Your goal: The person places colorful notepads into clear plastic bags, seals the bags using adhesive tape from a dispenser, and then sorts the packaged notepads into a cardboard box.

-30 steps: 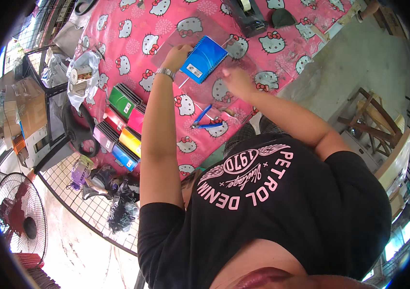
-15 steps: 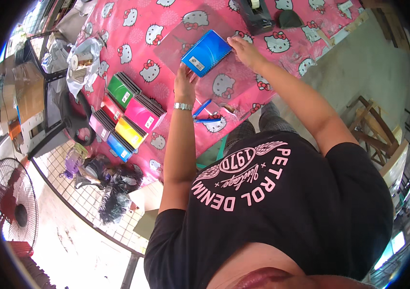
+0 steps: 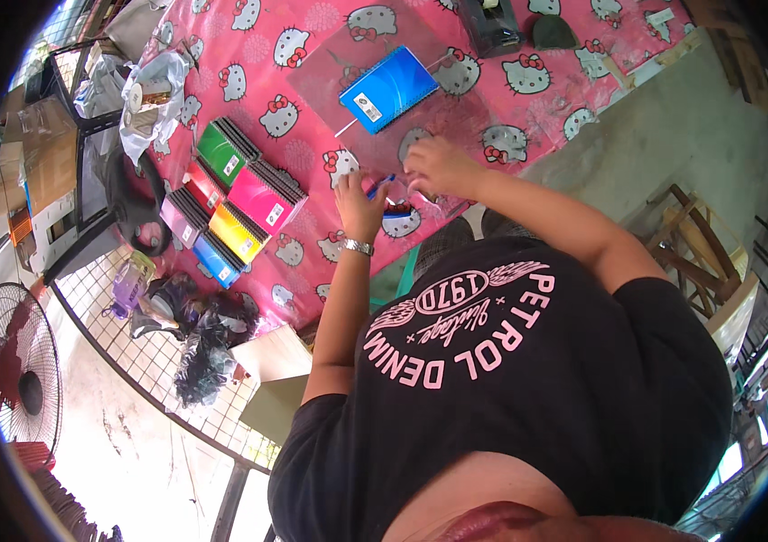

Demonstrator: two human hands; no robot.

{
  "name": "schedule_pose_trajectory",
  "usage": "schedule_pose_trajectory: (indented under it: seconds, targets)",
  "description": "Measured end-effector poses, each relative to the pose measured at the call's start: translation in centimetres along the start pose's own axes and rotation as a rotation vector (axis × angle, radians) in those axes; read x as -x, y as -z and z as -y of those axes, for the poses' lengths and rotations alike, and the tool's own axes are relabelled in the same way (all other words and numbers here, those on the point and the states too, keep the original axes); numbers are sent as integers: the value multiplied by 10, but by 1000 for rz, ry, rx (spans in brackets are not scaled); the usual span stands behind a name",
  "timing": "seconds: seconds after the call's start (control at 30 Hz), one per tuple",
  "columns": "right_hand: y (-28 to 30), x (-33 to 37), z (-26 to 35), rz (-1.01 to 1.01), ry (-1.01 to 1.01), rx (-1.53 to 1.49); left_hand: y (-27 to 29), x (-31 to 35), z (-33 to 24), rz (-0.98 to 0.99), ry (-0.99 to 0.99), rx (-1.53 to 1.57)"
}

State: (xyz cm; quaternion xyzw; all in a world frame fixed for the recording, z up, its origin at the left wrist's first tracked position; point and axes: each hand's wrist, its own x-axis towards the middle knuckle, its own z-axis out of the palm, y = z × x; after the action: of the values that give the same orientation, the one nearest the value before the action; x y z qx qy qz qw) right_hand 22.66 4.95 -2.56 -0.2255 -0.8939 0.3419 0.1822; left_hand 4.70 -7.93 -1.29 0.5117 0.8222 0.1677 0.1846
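Here, a standing fan (image 3: 18,361) is seen at the far left on a pale floor, beside a wire grid (image 3: 144,352). Stacks of coloured notebooks (image 3: 235,194) are laid on the pink patterned tablecloth (image 3: 311,63). The left hand (image 3: 358,197) is closed around a blue pen (image 3: 380,186); the right hand (image 3: 438,167) is curled over small pens (image 3: 399,211) near the table edge, its grip unclear. A blue notebook (image 3: 388,88) lies just beyond. A wooden chair (image 3: 704,253) stands at right.

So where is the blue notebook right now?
In the head view the blue notebook lies on the pink tablecloth, above and apart from both hands, left hand and right hand, with the colourful stacked notebooks to its lower left.
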Motion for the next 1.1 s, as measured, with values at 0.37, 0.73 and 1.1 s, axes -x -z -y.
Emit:
schedule_pose_trajectory:
  seconds: [0.37,0.73,1.1]
  targets:
    - [-15,-30,5,434,-111,149,-4,23,26,-15,-13,316]
    - [-4,-42,15,194,-123,9,26,-16,-44,-199,-178,137]
    - [2,-37,8,251,-305,-99,4,-23,-5,-106,-259,162]
